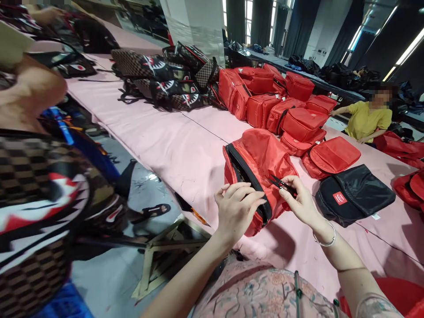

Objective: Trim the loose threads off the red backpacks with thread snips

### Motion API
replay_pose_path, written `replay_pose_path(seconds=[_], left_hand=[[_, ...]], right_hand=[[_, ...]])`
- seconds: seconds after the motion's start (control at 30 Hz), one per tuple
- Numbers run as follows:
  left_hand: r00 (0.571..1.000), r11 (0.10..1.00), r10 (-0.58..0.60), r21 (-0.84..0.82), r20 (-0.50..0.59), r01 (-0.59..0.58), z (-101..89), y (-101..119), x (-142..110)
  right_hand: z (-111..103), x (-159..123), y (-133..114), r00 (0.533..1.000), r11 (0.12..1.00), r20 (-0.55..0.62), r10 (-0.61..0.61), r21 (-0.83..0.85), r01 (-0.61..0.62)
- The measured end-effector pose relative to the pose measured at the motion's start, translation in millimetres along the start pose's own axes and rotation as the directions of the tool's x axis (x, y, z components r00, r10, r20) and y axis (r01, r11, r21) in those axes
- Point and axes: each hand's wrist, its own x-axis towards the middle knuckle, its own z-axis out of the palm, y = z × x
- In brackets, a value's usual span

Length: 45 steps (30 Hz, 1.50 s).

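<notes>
A red bag (265, 154) with a black zipper edging lies on the pink-covered table in front of me, its zipped mouth partly open. My left hand (236, 210) curls over the near edge of that mouth, gripping it with the fingers bent; the thumb is hidden. In my right hand (300, 201) are small black thread snips (281, 183), their pointed blades directed left over the red fabric. Beside my right hand lies a black bag (356, 192) with a red label, flat on the table.
Red bags (265, 108) are piled farther back, next to checkered shark-face backpacks (179, 79). Another person's arm (29, 92) and a checkered shark bag (39, 221) are close on my left. A person in a yellow top (367, 119) is across the table (159, 137).
</notes>
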Motion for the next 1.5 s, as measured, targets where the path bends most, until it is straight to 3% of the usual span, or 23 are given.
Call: replay_pose_path(seconds=[0.13, 0.4, 0.5, 0.6, 0.67, 0.77, 1.0, 1.23, 1.5], left_hand=[[1.000, 0.998, -0.025, -0.065, -0.006, 0.024, 5.3, -1.5, -5.1], [0.991, 0.922, -0.056, -0.376, 0.117, 0.097, -5.1, -3.5, -1.0], [0.985, 0.859, -0.083, -0.490, 0.154, 0.148, -11.5, -6.9, 0.1], [0.971, 0.808, -0.187, -0.539, 0.147, 0.237, -12.9, -11.7, -0.2], [0.966, 0.809, -0.245, -0.532, 0.084, 0.252, -11.5, -15.5, 1.6], [0.970, 0.861, -0.244, -0.457, 0.013, 0.223, -9.6, -21.2, 8.9], [0.971, 0.927, -0.240, -0.300, -0.015, 0.224, -10.8, -25.0, 24.5], [0.972, 0.920, -0.234, -0.330, -0.032, 0.211, -8.8, -24.6, 25.3], [0.976, 0.926, -0.215, -0.325, -0.031, 0.194, -11.0, -25.2, 23.4]], right_hand=[[-5.4, -7.1, 5.1, 0.999, 0.996, 0.014, -0.032, -0.081, 0.033], [-14.7, -18.5, 7.6, 0.950, 0.902, 0.139, -0.280, -0.302, 0.310], [-15.6, -18.9, 8.8, 0.951, 0.887, 0.115, -0.288, -0.341, 0.310], [-15.0, -17.0, 8.4, 0.966, 0.909, 0.068, -0.247, -0.328, 0.256], [-13.4, -15.1, 5.9, 0.972, 0.920, 0.069, -0.223, -0.314, 0.233], [-9.2, -12.7, -0.3, 0.978, 0.925, 0.085, -0.191, -0.317, 0.209], [7.7, -6.4, -12.2, 0.981, 0.876, 0.060, -0.186, -0.441, 0.193], [31.0, 4.6, -20.0, 0.988, 0.769, 0.067, -0.141, -0.621, 0.152], [31.8, 5.1, -25.9, 0.989, 0.758, 0.102, -0.103, -0.636, 0.144]])
